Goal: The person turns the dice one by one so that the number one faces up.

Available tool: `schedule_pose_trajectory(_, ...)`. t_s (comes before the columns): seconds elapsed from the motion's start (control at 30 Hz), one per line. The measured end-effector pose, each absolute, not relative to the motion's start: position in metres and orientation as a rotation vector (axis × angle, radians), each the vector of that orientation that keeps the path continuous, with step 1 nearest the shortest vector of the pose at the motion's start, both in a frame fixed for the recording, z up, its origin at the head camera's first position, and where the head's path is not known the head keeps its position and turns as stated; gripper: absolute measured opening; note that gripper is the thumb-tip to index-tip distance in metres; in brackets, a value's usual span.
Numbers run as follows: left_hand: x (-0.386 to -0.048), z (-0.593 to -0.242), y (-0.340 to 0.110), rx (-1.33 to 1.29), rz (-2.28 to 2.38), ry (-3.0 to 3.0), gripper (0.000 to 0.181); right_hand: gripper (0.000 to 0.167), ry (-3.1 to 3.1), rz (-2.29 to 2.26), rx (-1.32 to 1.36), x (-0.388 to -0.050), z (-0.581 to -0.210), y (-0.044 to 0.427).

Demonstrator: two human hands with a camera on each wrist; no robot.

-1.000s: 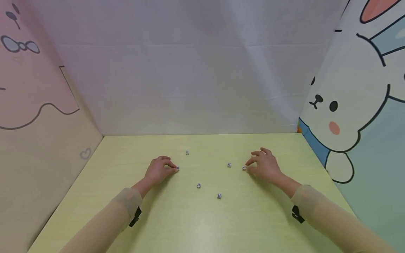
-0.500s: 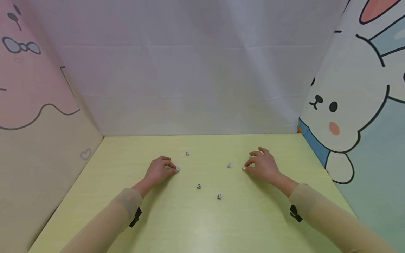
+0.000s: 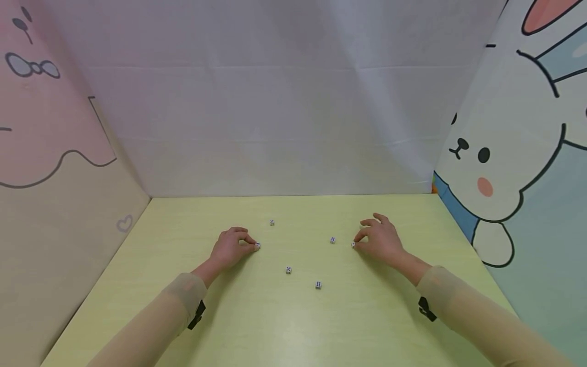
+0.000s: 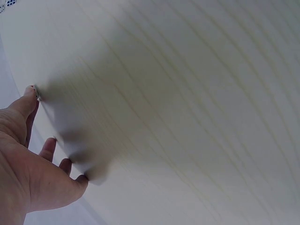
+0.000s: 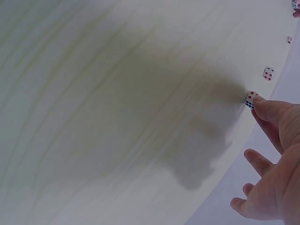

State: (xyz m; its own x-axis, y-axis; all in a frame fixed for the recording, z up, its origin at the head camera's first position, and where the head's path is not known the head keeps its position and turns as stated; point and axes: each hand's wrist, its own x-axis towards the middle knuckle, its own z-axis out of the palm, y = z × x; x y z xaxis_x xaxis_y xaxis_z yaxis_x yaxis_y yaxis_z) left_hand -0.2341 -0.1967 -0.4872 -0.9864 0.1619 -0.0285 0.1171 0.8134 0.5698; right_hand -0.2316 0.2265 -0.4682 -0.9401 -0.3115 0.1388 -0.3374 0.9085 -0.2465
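In the head view my left hand [image 3: 233,248] pinches a small white die [image 3: 258,245] at the left of the table. Thumb and forefinger hold that die [image 4: 36,93] in the left wrist view, where the fingertips hide most of it. On the right, my right hand [image 3: 379,241] has thumb and forefinger on another die [image 3: 353,244]. The right wrist view shows red and dark pips on this die [image 5: 251,99], pinched at the tabletop. The other fingers of the right hand [image 5: 272,183] are spread away from it. Just left of it lies a separate die [image 3: 332,240].
More dice lie loose on the pale wooden table [image 3: 293,326]: a far die [image 3: 272,223], a middle die [image 3: 288,270] and a near die [image 3: 318,285]. A white cloth wall [image 3: 284,127] closes the back. Printed panels stand at both sides.
My right hand has shifted slightly left, and its thumb and forefinger have closed on the die. My left hand and the loose dice have stayed in place.
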Motion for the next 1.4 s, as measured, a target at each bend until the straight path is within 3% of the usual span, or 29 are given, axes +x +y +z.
schedule_pose_trajectory(1.1, -0.2378, -0.4862, -0.1985, 0.230, 0.905, 2.920, 0.015, 0.007, -2.924, 0.323, 0.590, -0.2338, -0.4693, 0.2254)
schedule_pose_trajectory(1.4, -0.2356, -0.4879, -0.1978, 0.215, 0.908, 2.910, 0.015, 0.010, -2.909, 0.752, 0.464, -0.2311, -0.4667, 0.2274)
